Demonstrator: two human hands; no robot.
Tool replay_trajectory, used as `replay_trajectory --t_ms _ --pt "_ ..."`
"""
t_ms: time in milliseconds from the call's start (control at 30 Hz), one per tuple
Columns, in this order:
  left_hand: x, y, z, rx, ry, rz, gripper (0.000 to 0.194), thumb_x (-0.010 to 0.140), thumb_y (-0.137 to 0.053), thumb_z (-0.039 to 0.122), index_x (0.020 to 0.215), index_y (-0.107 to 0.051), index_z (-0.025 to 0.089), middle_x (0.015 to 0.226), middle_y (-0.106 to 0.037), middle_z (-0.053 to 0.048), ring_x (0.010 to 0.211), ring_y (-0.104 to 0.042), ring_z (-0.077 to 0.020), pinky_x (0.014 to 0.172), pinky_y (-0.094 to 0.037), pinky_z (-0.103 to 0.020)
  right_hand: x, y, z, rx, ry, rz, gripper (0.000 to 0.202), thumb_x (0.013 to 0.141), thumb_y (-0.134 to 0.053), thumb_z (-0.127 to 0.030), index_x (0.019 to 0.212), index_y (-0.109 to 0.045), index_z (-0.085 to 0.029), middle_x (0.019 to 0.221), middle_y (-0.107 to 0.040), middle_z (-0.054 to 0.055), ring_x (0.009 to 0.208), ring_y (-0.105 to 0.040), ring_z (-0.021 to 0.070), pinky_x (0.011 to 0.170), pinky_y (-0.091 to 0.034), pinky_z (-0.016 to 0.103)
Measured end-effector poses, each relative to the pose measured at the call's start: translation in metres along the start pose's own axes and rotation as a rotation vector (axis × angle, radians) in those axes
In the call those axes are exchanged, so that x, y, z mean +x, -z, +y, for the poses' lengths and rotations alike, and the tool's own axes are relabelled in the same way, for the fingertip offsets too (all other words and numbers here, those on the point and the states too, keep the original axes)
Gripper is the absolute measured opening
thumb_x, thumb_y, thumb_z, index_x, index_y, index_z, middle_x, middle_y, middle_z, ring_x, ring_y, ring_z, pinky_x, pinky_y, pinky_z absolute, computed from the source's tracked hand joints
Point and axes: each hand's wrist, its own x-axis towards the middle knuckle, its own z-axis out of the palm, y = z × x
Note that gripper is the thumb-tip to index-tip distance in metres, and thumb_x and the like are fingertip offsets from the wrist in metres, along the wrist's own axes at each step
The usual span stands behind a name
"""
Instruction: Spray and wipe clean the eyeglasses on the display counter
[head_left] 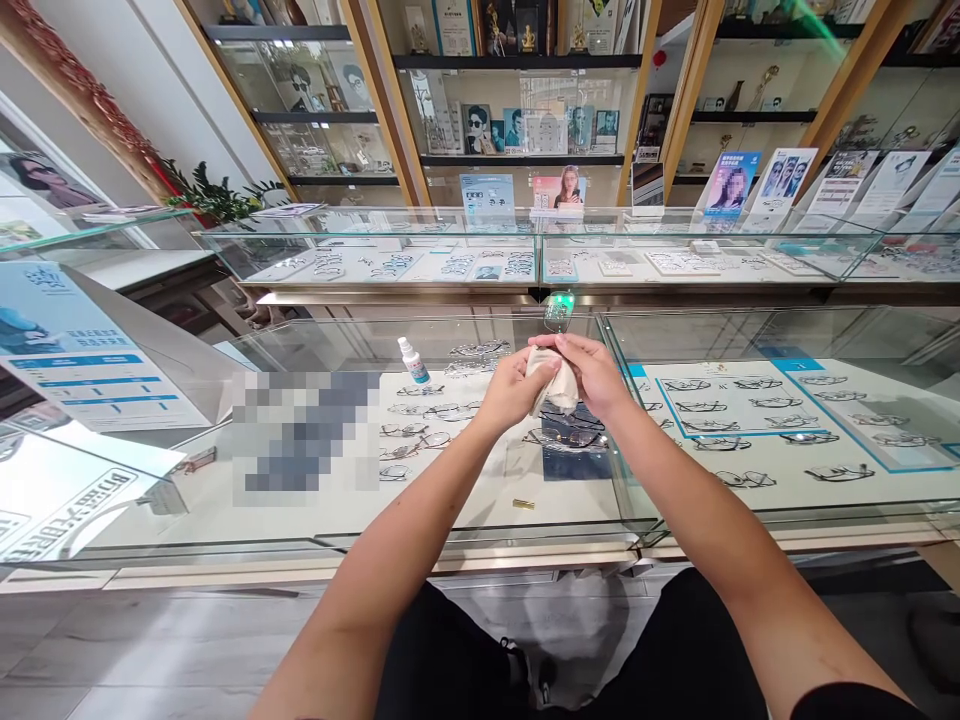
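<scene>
Above the glass counter, my left hand and my right hand meet around a pale cream cloth. The left thumb presses on the cloth, and the fingers of both hands are closed on it. A lens with a green reflection shows just beyond the fingertips; whether it belongs to glasses held in the cloth is unclear. To the left, a white spray bottle with a blue label stands upright on the counter. Several eyeglasses lie below the hands, beneath the glass.
The glass display counter spans the front, with rows of glasses at the right. A white and blue sign stands at the left. Behind is a second glass case, with shelves beyond it.
</scene>
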Motion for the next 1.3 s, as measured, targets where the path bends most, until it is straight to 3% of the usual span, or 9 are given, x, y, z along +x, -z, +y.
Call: replay_trajectory --t_ms 200,367,567,733,867,1033,1133,1300 --pt "0.002 0.001 -0.004 0.019 -0.051 0.098 0.070 0.081 -0.079 0.084 0.067 -0.062 0.018 0.062 -0.057 0.001 0.058 -0.044 -0.0105 0.058 -0.037 -0.027 -0.001 -0.005 0.000 0.034 -0.024 -0.006 0.044 0.074 -0.094 -0.064 0.092 -0.090 -0.025 0.116 -0.089 0.007 0.100 -0.079 0.0257 0.088 -0.062 0.036" --pt "0.006 0.007 -0.007 -0.082 0.075 0.031 0.072 0.074 -0.084 0.086 0.081 -0.072 0.016 0.069 -0.064 0.001 0.061 -0.050 -0.0112 0.058 -0.040 -0.025 0.004 0.000 0.002 0.123 -0.015 0.083 0.041 0.067 -0.101 -0.059 0.088 -0.088 -0.025 0.111 -0.090 0.006 0.101 -0.081 0.0263 0.092 -0.064 0.038" --pt "0.006 0.008 -0.004 -0.129 0.102 -0.047 0.069 0.075 -0.087 0.081 0.082 -0.073 0.014 0.070 -0.067 0.000 0.064 -0.053 -0.0117 0.063 -0.043 -0.025 0.007 0.005 0.003 0.104 -0.004 0.066 0.041 0.067 -0.101 -0.058 0.084 -0.083 -0.026 0.113 -0.089 0.007 0.109 -0.080 0.0278 0.102 -0.063 0.043" --pt "0.011 0.015 -0.008 -0.126 0.056 0.018 0.067 0.079 -0.085 0.080 0.091 -0.078 0.014 0.080 -0.076 -0.004 0.076 -0.065 -0.0162 0.074 -0.052 -0.027 0.010 0.017 -0.002 0.078 0.056 0.117 0.037 0.071 -0.099 -0.057 0.083 -0.083 -0.026 0.122 -0.086 0.007 0.115 -0.076 0.0280 0.099 -0.061 0.041" --pt "0.018 0.027 -0.008 -0.149 0.018 0.102 0.071 0.078 -0.083 0.085 0.093 -0.078 0.015 0.079 -0.077 -0.005 0.072 -0.066 -0.0165 0.069 -0.054 -0.028 0.009 0.023 -0.009 -0.063 0.130 0.032 0.029 0.080 -0.092 -0.055 0.079 -0.085 -0.027 0.143 -0.076 0.005 0.141 -0.064 0.0307 0.116 -0.051 0.043" --pt "0.018 0.032 -0.002 -0.158 -0.018 0.062 0.071 0.079 -0.080 0.088 0.089 -0.077 0.018 0.077 -0.075 -0.003 0.067 -0.062 -0.0150 0.067 -0.054 -0.028 0.006 0.021 -0.006 -0.217 0.095 -0.102 0.026 0.085 -0.088 -0.053 0.082 -0.087 -0.027 0.155 -0.067 0.006 0.156 -0.050 0.0337 0.127 -0.039 0.047" --pt "0.016 0.031 -0.001 -0.134 -0.032 0.017 0.069 0.083 -0.077 0.086 0.088 -0.077 0.018 0.076 -0.074 -0.003 0.069 -0.063 -0.0160 0.069 -0.053 -0.029 0.007 0.021 -0.002 -0.255 0.082 -0.132 0.022 0.087 -0.086 -0.048 0.082 -0.087 -0.026 0.149 -0.067 0.007 0.151 -0.054 0.0337 0.123 -0.040 0.045" --pt "0.015 0.033 -0.002 -0.122 -0.046 -0.008 0.065 0.088 -0.077 0.081 0.089 -0.077 0.016 0.074 -0.074 -0.004 0.070 -0.064 -0.0163 0.070 -0.053 -0.029 0.007 0.021 -0.001 -0.273 0.048 -0.184 0.021 0.084 -0.084 -0.043 0.076 -0.086 -0.024 0.129 -0.071 0.007 0.123 -0.064 0.0286 0.109 -0.046 0.042"
